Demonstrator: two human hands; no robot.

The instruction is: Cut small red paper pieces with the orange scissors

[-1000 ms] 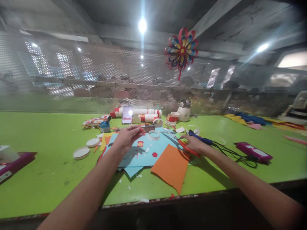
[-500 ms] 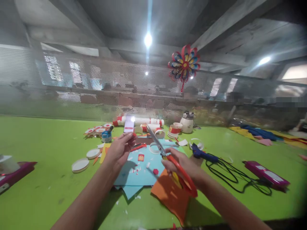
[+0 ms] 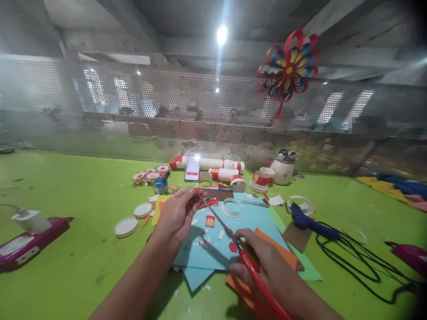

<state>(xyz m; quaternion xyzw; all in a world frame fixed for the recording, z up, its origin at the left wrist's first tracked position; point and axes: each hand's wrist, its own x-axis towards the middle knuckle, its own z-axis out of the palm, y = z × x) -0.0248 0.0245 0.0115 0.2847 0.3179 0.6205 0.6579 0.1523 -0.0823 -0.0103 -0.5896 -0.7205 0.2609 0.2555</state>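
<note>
My left hand (image 3: 180,211) pinches a small red piece of paper (image 3: 198,191) above the far part of the blue paper sheets (image 3: 260,226). In my right hand (image 3: 263,262) is a pair of scissors (image 3: 230,233) with red handles, fingers wrapped round the grips. The blades point away to the left, their tips right at the red piece; whether they touch it I cannot tell. Under them on the blue sheet lie a red-and-gold square (image 3: 210,221), a red hexagon (image 3: 233,247) and small paper scraps. Orange paper (image 3: 276,249) lies partly behind my right hand.
A hot glue gun (image 3: 312,224) with a black cord lies to the right. Purple power strips (image 3: 36,242) sit at both sides. At the back stand a phone (image 3: 192,171), white-and-red tubes (image 3: 213,163), a jug (image 3: 283,168) and a blue jar (image 3: 161,185). White discs (image 3: 126,227) lie left.
The view has swung left and down. The scissors have tilted lower, and their tips have come up to the red piece in my left hand.
</note>
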